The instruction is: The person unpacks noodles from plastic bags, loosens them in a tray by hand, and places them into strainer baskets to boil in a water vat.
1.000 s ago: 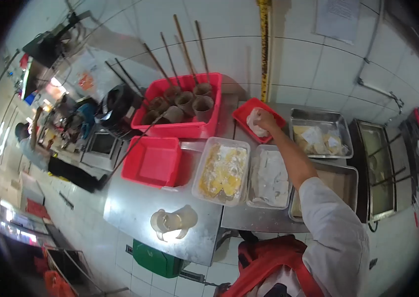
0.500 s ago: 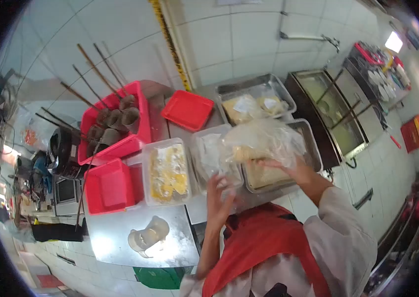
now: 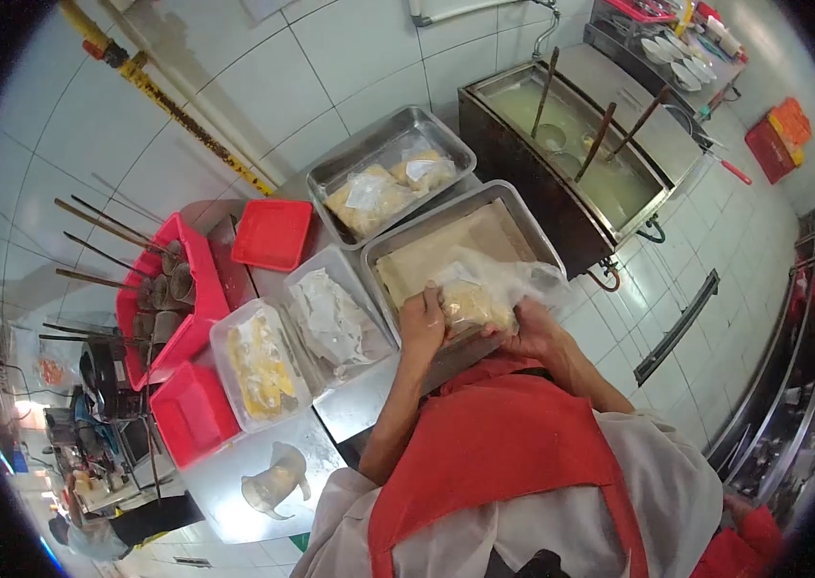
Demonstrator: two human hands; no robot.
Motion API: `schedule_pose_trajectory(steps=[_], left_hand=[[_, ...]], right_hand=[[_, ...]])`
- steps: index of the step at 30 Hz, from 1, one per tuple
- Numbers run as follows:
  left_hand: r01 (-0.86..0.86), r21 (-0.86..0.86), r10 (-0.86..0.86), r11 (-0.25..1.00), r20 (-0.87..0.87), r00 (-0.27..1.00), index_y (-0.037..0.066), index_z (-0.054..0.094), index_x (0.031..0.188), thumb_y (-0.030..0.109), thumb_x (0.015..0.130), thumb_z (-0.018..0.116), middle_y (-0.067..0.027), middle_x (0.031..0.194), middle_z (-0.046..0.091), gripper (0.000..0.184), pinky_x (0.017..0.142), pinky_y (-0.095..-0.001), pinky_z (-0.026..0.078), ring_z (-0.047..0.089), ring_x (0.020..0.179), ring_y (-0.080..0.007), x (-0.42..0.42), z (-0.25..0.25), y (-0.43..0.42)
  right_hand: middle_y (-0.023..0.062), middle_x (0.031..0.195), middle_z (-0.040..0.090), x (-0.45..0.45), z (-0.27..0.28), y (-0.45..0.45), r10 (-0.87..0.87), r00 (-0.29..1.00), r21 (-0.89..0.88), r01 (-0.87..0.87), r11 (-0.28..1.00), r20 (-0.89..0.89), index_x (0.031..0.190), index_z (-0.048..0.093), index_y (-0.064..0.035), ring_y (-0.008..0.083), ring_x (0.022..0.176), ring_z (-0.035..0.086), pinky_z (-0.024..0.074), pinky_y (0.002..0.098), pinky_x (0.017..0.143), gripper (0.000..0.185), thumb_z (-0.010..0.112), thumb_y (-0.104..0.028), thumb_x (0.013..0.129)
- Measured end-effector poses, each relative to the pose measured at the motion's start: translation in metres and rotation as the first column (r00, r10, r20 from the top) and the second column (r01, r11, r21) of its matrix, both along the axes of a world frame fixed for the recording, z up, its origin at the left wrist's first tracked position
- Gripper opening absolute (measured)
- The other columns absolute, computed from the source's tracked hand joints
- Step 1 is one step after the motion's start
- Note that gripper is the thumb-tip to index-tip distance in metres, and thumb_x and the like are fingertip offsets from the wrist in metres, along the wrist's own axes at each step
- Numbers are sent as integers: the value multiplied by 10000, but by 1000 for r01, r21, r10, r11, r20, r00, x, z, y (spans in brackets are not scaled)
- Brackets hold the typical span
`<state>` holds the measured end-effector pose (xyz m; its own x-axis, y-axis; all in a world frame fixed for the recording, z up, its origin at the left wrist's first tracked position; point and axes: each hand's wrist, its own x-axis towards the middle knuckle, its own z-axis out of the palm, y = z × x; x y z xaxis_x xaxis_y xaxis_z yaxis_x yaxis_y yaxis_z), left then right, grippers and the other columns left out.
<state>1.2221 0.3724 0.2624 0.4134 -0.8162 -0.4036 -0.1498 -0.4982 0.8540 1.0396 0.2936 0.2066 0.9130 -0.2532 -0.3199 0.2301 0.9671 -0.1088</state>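
Note:
Both my hands hold a clear plastic bag of pale yellow food, possibly noodles, above the near edge of a steel tray with a light brown lining. My left hand is closed on the bag's left side. My right hand grips its lower right side, some fingers hidden beneath it. The bag's loose end spreads to the right. Behind lies a second steel tray containing bagged yellow food with white labels. Left of my left hand stands a clear plastic tub with white powder and crumpled plastic.
Another tub holds yellow pieces dusted white. A red tray, a red basket, a bin of long-handled strainers and a pitcher stand left. A liquid-filled cooker stands right. Another person is far left.
The bag has come lower and nearer to my body. My left hand has moved onto it, and my right hand has shifted to its lower right side. The view has turned.

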Motion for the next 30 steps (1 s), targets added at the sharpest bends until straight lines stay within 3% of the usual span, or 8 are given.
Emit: schedule_pose_trajectory(steps=[3, 10, 12, 15, 21, 23, 27, 30], left_hand=[[109, -257, 56, 960, 562, 825, -47, 592, 785, 364, 969, 369, -160, 536, 551, 502, 508, -386, 431, 597, 537, -254, -4, -30, -9], [77, -180, 14, 981, 459, 888, -12, 598, 791, 389, 959, 397, -142, 608, 598, 478, 529, -387, 432, 592, 547, -255, 0, -48, -22], [-80, -69, 58, 994, -281, 958, 9, 609, 896, 364, 943, 459, -130, 865, 644, 388, 665, -399, 459, 620, 836, -244, 8, -33, -13], [-92, -145, 12, 985, -479, 878, 27, 597, 1040, 402, 920, 504, -81, 985, 611, 404, 713, -342, 485, 579, 923, -170, 4, -38, -18], [-242, -3, 188, 970, -622, 760, 22, 445, 1252, 336, 934, 447, -125, 1210, 527, 447, 842, -365, 490, 572, 1032, -244, -22, -56, -29], [-256, 21, 208, 967, -648, 733, 26, 450, 1247, 302, 944, 415, -129, 1207, 528, 412, 828, -380, 501, 578, 1027, -254, -23, -66, -28], [-240, 58, 211, 969, -694, 689, 12, 514, 1165, 261, 935, 367, -139, 1072, 591, 369, 776, -395, 522, 605, 947, -255, -17, -55, -26], [-194, 130, 225, 972, -738, 637, 31, 523, 1161, 269, 953, 318, -141, 1055, 603, 378, 770, -413, 528, 613, 933, -257, -17, -60, -24]], right_hand=[[124, 1029, 561, 5, 4, 2, 2, 995, -50, -7, 999, -98, 1222, 425, -46, 216, 695, 553, 452, 250, 472, 387, 330, -321, 968], [52, 929, 590, 1, 2, -7, -151, 907, -345, 7, 938, -392, 1128, 515, -80, 169, 665, 539, 459, 284, 532, 358, 372, -355, 949], [38, 938, 591, -5, 5, -13, -161, 877, -449, -69, 891, -453, 1131, 518, -88, 158, 682, 545, 463, 292, 551, 359, 405, -371, 943], [24, 953, 596, -16, 11, -19, -119, 895, -468, -108, 877, -429, 1128, 530, -91, 133, 736, 552, 463, 281, 571, 374, 506, -394, 909], [32, 894, 611, -1, 37, -14, -228, 897, -625, -67, 778, -380, 1106, 528, -23, 121, 668, 566, 462, 250, 555, 368, 580, -315, 889], [37, 675, 585, 1, 33, -15, -394, 716, -804, -411, 430, -577, 1022, 535, -8, 109, 522, 534, 421, 231, 455, 270, 528, -256, 915], [56, 625, 598, 0, 54, -11, -395, 705, -803, -451, 390, -588, 912, 561, 18, 146, 475, 553, 451, 290, 481, 225, 526, -204, 897], [89, 582, 588, 6, 53, -16, -597, 688, -877, -476, 57, -412, 798, 569, 15, 167, 475, 563, 449, 332, 489, 228, 519, -192, 879]])
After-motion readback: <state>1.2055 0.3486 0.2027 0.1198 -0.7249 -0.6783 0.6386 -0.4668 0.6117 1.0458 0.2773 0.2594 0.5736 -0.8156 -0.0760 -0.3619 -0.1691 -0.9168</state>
